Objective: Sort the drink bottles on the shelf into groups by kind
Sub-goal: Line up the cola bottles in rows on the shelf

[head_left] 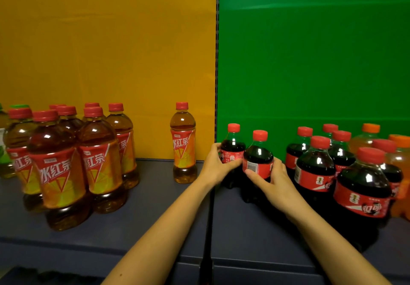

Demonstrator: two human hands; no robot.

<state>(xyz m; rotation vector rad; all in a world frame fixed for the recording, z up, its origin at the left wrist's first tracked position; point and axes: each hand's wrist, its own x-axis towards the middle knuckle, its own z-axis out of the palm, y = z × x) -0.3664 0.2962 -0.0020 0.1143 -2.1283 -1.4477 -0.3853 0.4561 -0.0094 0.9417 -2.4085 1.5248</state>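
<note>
Front cola bottle (pixel 258 158), squat glossy plastic with a red cap, stands touching the rear cola bottle (pixel 233 146) on the matte dark-blue shelf (pixel 144 229) before a smooth green panel (pixel 310 63). The right hand (pixel 275 182) curls round the front one and the left hand (pixel 214 167) clasps the rear.

Glossy clear plastic cola bottles (pixel 315 169) and tea bottles (pixel 57 165) with shiny film labels; matt dark shelf (pixel 155 218).

Orange-capped bottle (pixel 402 174) partly off-frame right
</note>
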